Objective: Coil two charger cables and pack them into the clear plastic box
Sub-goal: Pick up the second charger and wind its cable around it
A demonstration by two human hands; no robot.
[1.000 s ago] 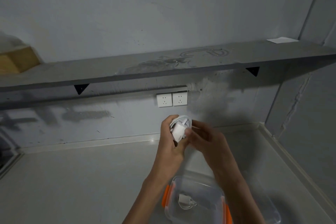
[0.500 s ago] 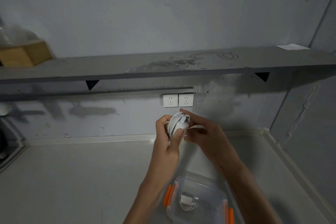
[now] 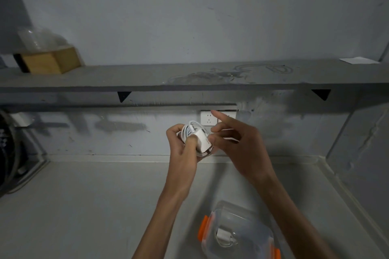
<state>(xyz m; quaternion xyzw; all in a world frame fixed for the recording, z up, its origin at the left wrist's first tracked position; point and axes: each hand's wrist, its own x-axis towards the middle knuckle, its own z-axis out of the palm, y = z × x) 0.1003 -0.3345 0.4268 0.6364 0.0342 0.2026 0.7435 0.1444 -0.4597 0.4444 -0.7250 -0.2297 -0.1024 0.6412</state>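
1. The left hand [image 3: 183, 149] is held up in front of the wall, its fingers curled round a white charger [image 3: 202, 140] with the cable wound about it, thumb pressed on the face of the plug block
2. The right hand [image 3: 237, 143] sits just beside it on the right, thumb and middle fingers pinching the loose end of the white cable at the edge of the bundle, while the index finger sticks out straight and points up toward the wall
3. Both hands and the bundle hang in the air well above the counter [image 3: 84, 206], not touching it
4. Lower down, near the front edge, a clear plastic box [image 3: 237, 233] with orange clips [image 3: 203, 228] rests on the counter between the two forearms; the right forearm crosses just beside it
5. Inside the box lies a second white charger [image 3: 224, 236] with its cable looped by it
6. Behind the hands a pair of white wall sockets [image 3: 207, 118] is set into the grey wall, the right one partly hidden by the pointing finger
7. Above them runs a grey shelf [image 3: 126, 79] on black brackets, bearing a wooden block [image 3: 50, 62] at the left and a white slip of paper [image 3: 357, 60] at the far right
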